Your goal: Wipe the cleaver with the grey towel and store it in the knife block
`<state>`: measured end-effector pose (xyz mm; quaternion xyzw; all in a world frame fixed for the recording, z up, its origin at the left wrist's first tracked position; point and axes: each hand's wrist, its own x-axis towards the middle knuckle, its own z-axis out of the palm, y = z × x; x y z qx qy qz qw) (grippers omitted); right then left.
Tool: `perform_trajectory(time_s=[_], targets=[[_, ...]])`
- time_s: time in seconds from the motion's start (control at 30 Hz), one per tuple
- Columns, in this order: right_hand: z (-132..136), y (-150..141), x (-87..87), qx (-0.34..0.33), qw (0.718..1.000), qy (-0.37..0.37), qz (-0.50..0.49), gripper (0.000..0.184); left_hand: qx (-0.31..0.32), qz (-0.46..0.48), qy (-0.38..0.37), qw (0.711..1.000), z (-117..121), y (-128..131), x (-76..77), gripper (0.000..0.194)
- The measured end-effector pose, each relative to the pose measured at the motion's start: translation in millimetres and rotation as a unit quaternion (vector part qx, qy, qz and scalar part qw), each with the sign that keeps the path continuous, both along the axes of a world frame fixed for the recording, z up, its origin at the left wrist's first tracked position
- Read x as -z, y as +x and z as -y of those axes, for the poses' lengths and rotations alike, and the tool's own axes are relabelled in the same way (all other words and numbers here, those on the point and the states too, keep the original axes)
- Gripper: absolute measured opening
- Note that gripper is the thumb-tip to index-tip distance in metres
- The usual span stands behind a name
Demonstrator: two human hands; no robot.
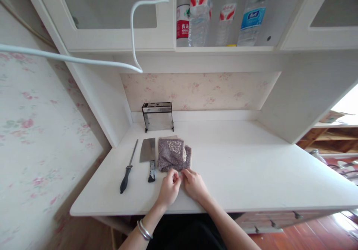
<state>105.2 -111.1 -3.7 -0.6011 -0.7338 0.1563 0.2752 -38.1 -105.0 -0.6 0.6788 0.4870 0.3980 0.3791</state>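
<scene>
A folded purple-brown towel with a pale pattern lies on the white desk. Just in front of its near edge rests my left hand, fingers curled into a loose fist with nothing visible in it. Beside it, my right hand is closed too, its knuckles close to the towel's near right corner; whether they touch it I cannot tell. Left of the towel lies a cleaver, blade away from me and dark handle toward me. Further left is a sharpening steel with a black handle.
A black-framed knife rack stands at the back of the white desk. Overhead, a shelf holds several plastic bottles. A white cable hangs across the upper left. Side panels bound the desk at left and right.
</scene>
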Motion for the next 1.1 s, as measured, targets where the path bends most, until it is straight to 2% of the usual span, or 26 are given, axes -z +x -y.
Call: perform_trajectory(time_s=[0.23, 0.4, 0.63, 1.1], targets=[[4, 1, -4.2, -0.009, 0.999, 0.002, -0.038, 0.025, 0.05, -0.003, 0.009, 0.999, 5, 3, -3.1, 0.017], [4, 1, -8.7, -0.018, 0.999, -0.004, -0.051, 0.024, 0.039, 0.014, -0.002, 0.999, 1, 2, -3.4, 0.017], [4, 0, -10.9, -0.009, 0.998, -0.002, -0.064, 0.026, 0.061, 0.001, -0.002, 0.998, 3, 0, -4.4, 0.012], [6, -2, -14.4, 0.012, 1.0, -0.018, -0.02, 0.027, 0.048, -0.01, -0.001, 0.999, 1, -3, -0.3, 0.018]])
